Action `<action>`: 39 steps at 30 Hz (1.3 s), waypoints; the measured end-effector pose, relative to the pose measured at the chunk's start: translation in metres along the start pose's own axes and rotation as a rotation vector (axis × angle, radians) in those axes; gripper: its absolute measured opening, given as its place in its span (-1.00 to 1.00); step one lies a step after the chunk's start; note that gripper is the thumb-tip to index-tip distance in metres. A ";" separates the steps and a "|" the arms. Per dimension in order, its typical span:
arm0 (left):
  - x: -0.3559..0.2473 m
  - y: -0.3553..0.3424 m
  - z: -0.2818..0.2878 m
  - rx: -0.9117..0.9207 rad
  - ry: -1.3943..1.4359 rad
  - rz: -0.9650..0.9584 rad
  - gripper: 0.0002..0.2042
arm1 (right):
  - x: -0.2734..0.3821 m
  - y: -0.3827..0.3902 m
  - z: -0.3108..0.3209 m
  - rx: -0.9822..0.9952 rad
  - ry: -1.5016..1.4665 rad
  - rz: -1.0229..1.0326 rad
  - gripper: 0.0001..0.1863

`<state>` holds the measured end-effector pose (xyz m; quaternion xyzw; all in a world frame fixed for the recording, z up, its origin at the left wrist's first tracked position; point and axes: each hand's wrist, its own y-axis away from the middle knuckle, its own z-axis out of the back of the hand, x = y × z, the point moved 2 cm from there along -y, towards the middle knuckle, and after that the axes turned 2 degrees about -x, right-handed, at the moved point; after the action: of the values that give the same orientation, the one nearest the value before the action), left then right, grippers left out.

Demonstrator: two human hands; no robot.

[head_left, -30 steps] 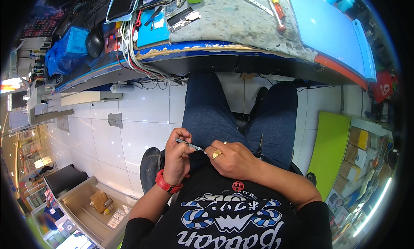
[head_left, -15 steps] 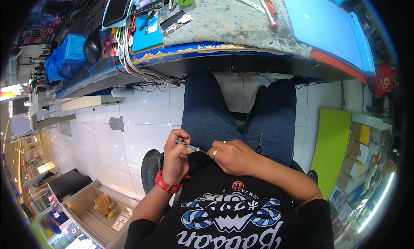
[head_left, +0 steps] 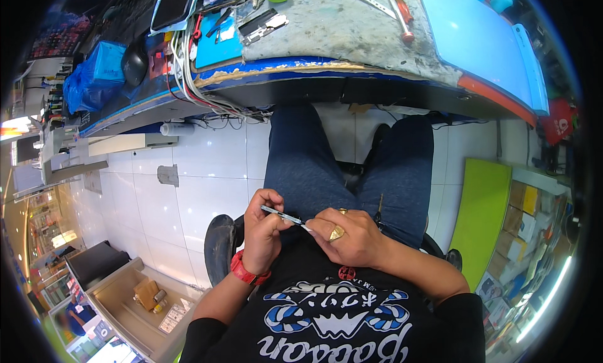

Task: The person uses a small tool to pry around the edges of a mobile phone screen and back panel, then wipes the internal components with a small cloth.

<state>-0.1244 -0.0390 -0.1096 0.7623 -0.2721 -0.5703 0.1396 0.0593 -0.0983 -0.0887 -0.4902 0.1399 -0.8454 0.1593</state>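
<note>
Over the lap, a slim grey piece is held up between two bare hands.

Between the thumb and fingers of the left hand the piece is pinched, slanted down toward the right hand, whose fingers are curled and pressed together at its lower end; whether anything is gripped by them cannot be told. A gold ring is worn on the right hand, a red wristwatch on the left wrist. Beneath, the thighs are covered by dark blue jeans. Beyond the knees, a red-handled tool and a light-blue mat are laid on a stained grey workbench.
</note>
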 end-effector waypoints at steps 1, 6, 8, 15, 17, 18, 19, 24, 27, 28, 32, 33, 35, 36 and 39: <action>0.000 0.000 0.000 0.002 0.002 -0.007 -0.63 | 0.000 -0.001 -0.001 -0.005 -0.002 0.016 -0.72; 0.002 0.000 0.006 -0.009 0.011 -0.017 -0.62 | 0.003 -0.004 0.000 0.013 0.014 0.013 -0.79; 0.002 0.000 0.007 -0.014 0.016 -0.020 -0.62 | 0.002 -0.004 0.000 0.022 0.019 0.011 -0.79; -0.001 -0.001 0.004 -0.041 0.008 -0.020 -0.64 | -0.002 -0.006 -0.009 0.031 -0.002 0.002 -0.80; -0.001 -0.001 0.005 -0.048 0.000 -0.022 -0.64 | -0.003 -0.006 -0.011 0.047 -0.001 -0.006 -0.82; -0.001 -0.001 0.006 -0.046 0.004 -0.026 -0.64 | -0.004 -0.005 -0.014 0.042 0.001 -0.007 -0.83; 0.000 -0.002 0.008 -0.045 0.007 -0.030 -0.63 | -0.005 -0.005 -0.015 0.037 0.002 -0.009 -0.84; -0.001 -0.002 0.014 -0.022 0.054 -0.026 -0.62 | -0.003 -0.008 -0.020 0.117 0.035 0.018 -0.85; 0.001 -0.004 0.015 -0.018 0.109 -0.028 -0.62 | -0.003 -0.010 -0.021 0.132 0.050 0.014 -0.85; 0.001 -0.005 0.015 -0.018 0.135 -0.030 -0.62 | -0.003 -0.011 -0.022 0.137 0.057 0.009 -0.85; 0.004 -0.010 0.022 -0.024 0.208 -0.023 -0.63 | -0.004 -0.015 -0.025 0.198 0.075 0.010 -0.88; 0.005 -0.011 0.023 -0.021 0.225 -0.020 -0.63 | -0.004 -0.016 -0.027 0.209 0.076 0.006 -0.88; 0.005 -0.011 0.024 -0.027 0.248 -0.013 -0.64 | -0.004 -0.017 -0.028 0.234 0.078 -0.001 -0.89; 0.005 -0.011 0.024 -0.036 0.253 -0.008 -0.64 | -0.004 -0.018 -0.028 0.248 0.077 -0.004 -0.89; 0.006 -0.010 0.026 -0.034 0.249 -0.003 -0.65 | -0.004 -0.018 -0.029 0.282 0.085 -0.022 -0.91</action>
<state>-0.1448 -0.0315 -0.1277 0.8251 -0.2417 -0.4763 0.1843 0.0332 -0.0778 -0.0985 -0.4284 0.0212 -0.8783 0.2114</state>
